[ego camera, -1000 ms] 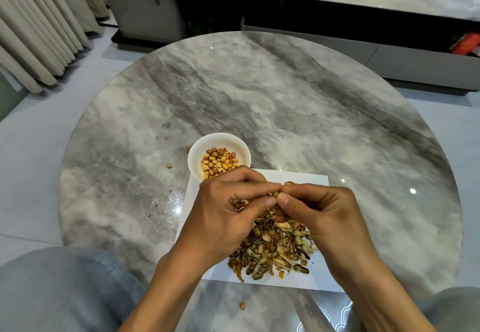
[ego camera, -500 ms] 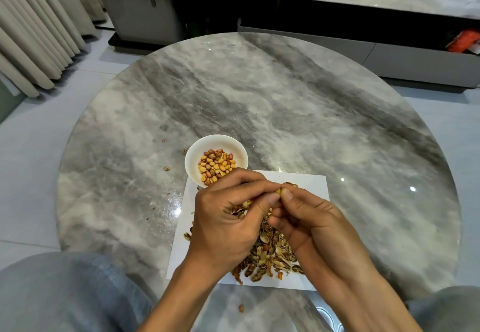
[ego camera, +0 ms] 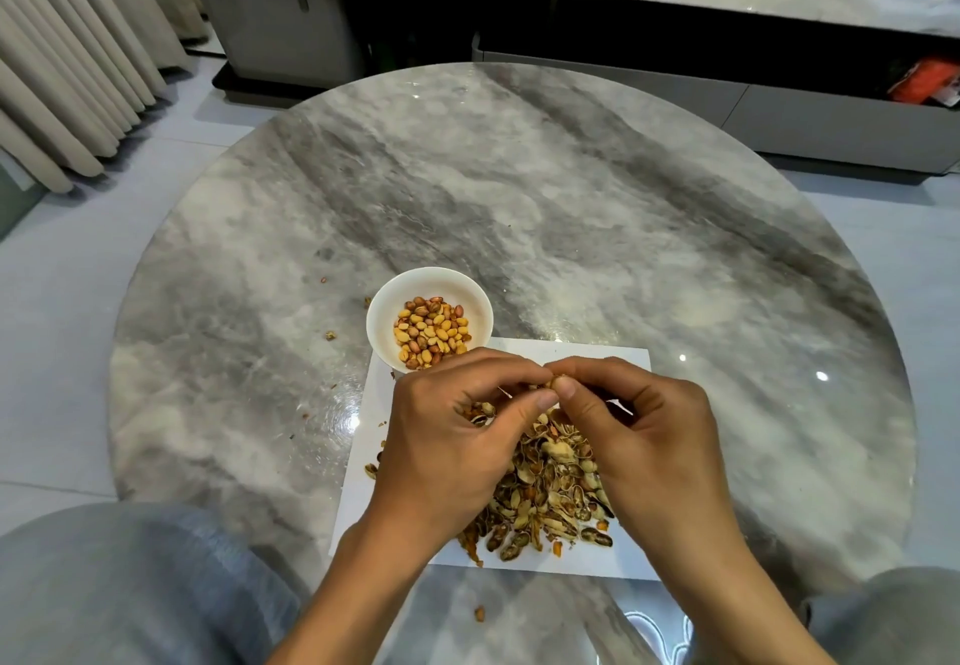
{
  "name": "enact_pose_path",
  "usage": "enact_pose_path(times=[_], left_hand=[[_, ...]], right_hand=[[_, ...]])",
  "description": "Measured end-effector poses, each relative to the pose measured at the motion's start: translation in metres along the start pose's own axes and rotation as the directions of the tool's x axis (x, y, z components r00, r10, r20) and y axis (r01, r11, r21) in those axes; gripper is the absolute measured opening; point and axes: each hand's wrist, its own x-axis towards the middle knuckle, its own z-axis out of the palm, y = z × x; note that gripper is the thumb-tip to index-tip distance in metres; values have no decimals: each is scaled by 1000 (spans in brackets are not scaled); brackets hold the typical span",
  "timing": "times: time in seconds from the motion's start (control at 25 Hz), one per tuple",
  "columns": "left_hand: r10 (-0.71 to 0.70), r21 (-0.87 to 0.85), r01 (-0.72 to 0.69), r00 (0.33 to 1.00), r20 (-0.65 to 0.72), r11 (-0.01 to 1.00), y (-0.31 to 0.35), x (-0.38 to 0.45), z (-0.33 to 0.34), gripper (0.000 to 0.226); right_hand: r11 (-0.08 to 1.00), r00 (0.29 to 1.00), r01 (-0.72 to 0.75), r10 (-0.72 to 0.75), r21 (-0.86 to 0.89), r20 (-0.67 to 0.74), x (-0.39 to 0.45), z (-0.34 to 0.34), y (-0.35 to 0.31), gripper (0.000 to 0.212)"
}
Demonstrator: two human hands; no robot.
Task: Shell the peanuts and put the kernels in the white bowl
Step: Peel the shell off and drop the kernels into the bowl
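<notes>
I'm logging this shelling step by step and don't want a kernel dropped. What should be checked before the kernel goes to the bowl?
1. Peanut pinched by both hands, left hand and right hand: ok.
2. Shell fully cracked open: cannot tell, fingertips cover it.
3. White bowl upright, close beyond the left hand, room left above the kernels: ok.
4. Path to the bowl free of obstacles: ok.
5. Shell pile lying on the white paper, below the hands to catch scraps: ok.
6. Table free of strays: not ok, bits lie off the paper.

no readable text, labels, brands or numbers anywhere, orange packet at far right too blurred
</notes>
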Motion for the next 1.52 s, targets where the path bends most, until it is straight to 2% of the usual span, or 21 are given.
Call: enact_pose_path(times=[0.12, 0.2, 0.28, 0.4, 0.48, 0.68, 0.84, 0.96, 1.04, 1.12, 1.28, 1.4, 1.52], left_hand=[[-115, -131, 114, 993, -5, 985, 5, 2, -2, 19], [-160, -161, 159, 987, 7, 974, 6, 3, -2, 23], [-167, -125, 170, 985, 29, 978, 6, 3, -3, 24], [-130, 11, 129, 991, 32, 992, 5, 2, -3, 20], [-134, 19, 133, 991, 27, 991, 6, 2, -2, 20], [-293, -155, 291, 956, 12, 944, 12, 2, -2, 20], [-474, -365, 453, 880, 35, 813, 15, 1, 3, 21], [-523, -456, 486, 851, 51, 745, 15, 1, 6, 20], [-516, -463, 475, 856, 44, 749, 16, 0, 8, 21], [-488, -435, 452, 872, 34, 778, 15, -1, 10, 21], [-406, -264, 400, 913, 35, 878, 9, -4, 12, 27], [-292, -125, 296, 955, 45, 947, 8, -5, 13, 29], [-290, -115, 285, 957, -30, 952, 8, -5, 13, 29]], right_hand=[[977, 994, -108, 99, 186, 56, 2, -4, -2, 16], [956, 985, -171, 159, 240, 69, 2, -4, 0, 13], [958, 983, -182, 175, 219, 55, 2, 0, 4, 13], [987, 993, -114, 112, 110, 25, 1, 4, 6, 19], [994, 997, -79, 78, 81, 13, 1, 5, 6, 21], [971, 987, -154, 144, 181, 67, 3, 5, 10, 15], [992, 997, -77, 76, 97, 19, 1, 7, 9, 17], [962, 986, -169, 166, 214, 32, 2, 6, 10, 13], [887, 960, -279, 267, 367, 84, 4, 7, 11, 13], [825, 937, -343, 333, 449, 104, 5, 9, 13, 16], [721, 897, -420, 421, 551, 134, 6, 12, 16, 20], [707, 898, -416, 417, 572, 137, 6, 12, 18, 18], [694, 897, -414, 421, 588, 134, 8, 10, 19, 23]])
